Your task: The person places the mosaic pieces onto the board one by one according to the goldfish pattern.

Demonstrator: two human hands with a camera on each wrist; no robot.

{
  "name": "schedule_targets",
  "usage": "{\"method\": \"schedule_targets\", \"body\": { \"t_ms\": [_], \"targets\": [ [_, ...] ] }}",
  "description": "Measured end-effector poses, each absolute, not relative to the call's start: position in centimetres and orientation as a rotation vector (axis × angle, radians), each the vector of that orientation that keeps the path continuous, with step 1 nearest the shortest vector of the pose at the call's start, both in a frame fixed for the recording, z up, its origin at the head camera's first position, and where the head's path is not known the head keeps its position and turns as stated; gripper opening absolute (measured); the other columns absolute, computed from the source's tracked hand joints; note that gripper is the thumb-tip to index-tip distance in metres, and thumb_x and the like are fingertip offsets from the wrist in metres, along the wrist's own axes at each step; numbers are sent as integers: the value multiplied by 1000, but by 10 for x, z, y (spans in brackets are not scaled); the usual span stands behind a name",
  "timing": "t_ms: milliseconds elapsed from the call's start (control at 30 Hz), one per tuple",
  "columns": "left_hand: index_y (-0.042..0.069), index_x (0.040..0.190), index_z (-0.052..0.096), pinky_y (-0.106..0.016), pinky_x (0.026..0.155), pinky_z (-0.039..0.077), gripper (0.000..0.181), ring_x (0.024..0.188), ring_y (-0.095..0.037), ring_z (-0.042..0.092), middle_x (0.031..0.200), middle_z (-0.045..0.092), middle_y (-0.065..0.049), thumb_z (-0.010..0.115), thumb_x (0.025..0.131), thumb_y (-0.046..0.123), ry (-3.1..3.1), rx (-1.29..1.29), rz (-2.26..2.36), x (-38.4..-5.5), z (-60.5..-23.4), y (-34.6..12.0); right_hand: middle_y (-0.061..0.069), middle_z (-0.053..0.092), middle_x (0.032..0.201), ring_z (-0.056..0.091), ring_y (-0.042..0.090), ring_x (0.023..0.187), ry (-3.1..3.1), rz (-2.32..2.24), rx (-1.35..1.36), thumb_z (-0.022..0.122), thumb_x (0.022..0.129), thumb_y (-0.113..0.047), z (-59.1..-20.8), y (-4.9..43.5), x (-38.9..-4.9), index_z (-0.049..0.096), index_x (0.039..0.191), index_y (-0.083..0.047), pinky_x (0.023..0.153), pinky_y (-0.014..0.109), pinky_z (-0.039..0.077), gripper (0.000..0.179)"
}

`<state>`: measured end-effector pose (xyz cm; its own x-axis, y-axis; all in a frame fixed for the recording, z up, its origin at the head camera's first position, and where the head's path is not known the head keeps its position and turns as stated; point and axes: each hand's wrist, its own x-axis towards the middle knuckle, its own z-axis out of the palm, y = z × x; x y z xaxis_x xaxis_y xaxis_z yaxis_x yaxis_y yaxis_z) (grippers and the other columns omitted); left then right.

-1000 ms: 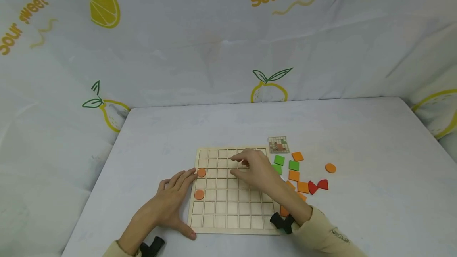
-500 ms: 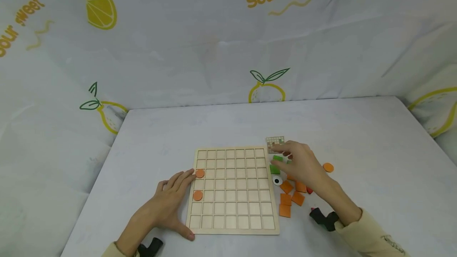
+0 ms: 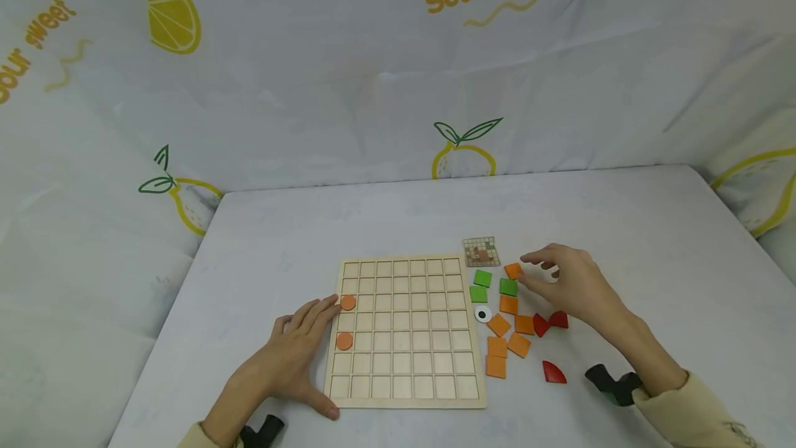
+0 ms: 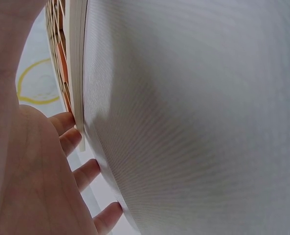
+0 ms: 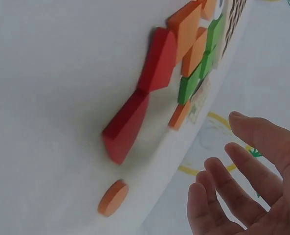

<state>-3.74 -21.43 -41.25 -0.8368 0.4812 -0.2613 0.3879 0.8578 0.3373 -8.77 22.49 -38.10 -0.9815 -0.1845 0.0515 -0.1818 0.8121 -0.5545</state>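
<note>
A square wooden grid board (image 3: 407, 401) lies on the table, with two orange discs (image 3: 345, 341) in its leftmost column. My left hand (image 3: 289, 355) rests along the board's left edge, fingers spread and thumb at the near corner. In the left wrist view its fingertips (image 4: 90, 169) are by the board's side. My right hand (image 3: 572, 285) hovers right of the loose pieces, thumb and fingers apart with nothing between them. Its thumb is close to an orange square (image 3: 513, 271) in the head view. A loose orange disc (image 5: 113, 198) shows in the right wrist view, hidden by this hand from the head.
Right of the board lie green squares (image 3: 482, 278), several orange squares (image 3: 508, 305), a white disc with a black dot (image 3: 482, 313) and red quarter-round pieces (image 3: 553, 372). A small printed pattern card (image 3: 481, 252) sits at the board's far right corner.
My right hand has moved right, from over the board across the loose pieces to their right side, uncovering squares and red pieces. My left hand has stayed at the board's edge.
</note>
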Motion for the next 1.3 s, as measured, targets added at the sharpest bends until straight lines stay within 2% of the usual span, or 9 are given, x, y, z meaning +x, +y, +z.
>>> {"method": "schedule_targets", "body": {
  "t_ms": [333,633,933,1033,1167,1300],
  "targets": [
    [12,159,25,-67,105,35,147,153,-39,26,171,20,-9,85,46,82,2702,656,364,-38,-412,-214,27,71,110,64,44,97,2975,-794,-186,83,83,-15,-393,256,-88,74,112,5,72,48,61,37],
    [12,159,24,-68,107,32,147,154,-40,23,171,19,-10,86,45,82,2688,642,388,-39,-413,-214,31,69,111,63,44,95,2962,-756,-147,83,82,-13,-399,277,-85,74,109,7,73,51,61,35],
    [13,160,24,-67,106,34,147,153,-38,25,171,19,-8,86,45,82,2694,646,382,-38,-412,-215,26,70,99,62,34,87,2916,-726,-80,82,82,-13,-405,282,-83,74,106,8,78,51,60,33],
    [12,160,24,-67,104,35,147,153,-38,26,171,19,-8,85,46,83,2700,658,378,-38,-412,-216,24,71,96,62,30,84,2906,-736,-59,82,83,-14,-406,283,-83,75,106,8,72,43,60,33],
    [12,160,24,-67,104,35,147,153,-38,26,171,20,-8,85,46,82,2702,658,382,-38,-413,-216,20,71,92,61,27,82,2909,-752,-52,81,83,-14,-405,282,-83,75,106,8,66,28,53,32],
    [12,159,25,-67,106,34,147,154,-37,25,171,20,-8,86,45,81,2698,647,391,-38,-414,-215,19,72,92,61,24,80,2936,-776,-77,81,83,-14,-402,275,-81,76,106,8,62,19,49,32]
  ]
}}
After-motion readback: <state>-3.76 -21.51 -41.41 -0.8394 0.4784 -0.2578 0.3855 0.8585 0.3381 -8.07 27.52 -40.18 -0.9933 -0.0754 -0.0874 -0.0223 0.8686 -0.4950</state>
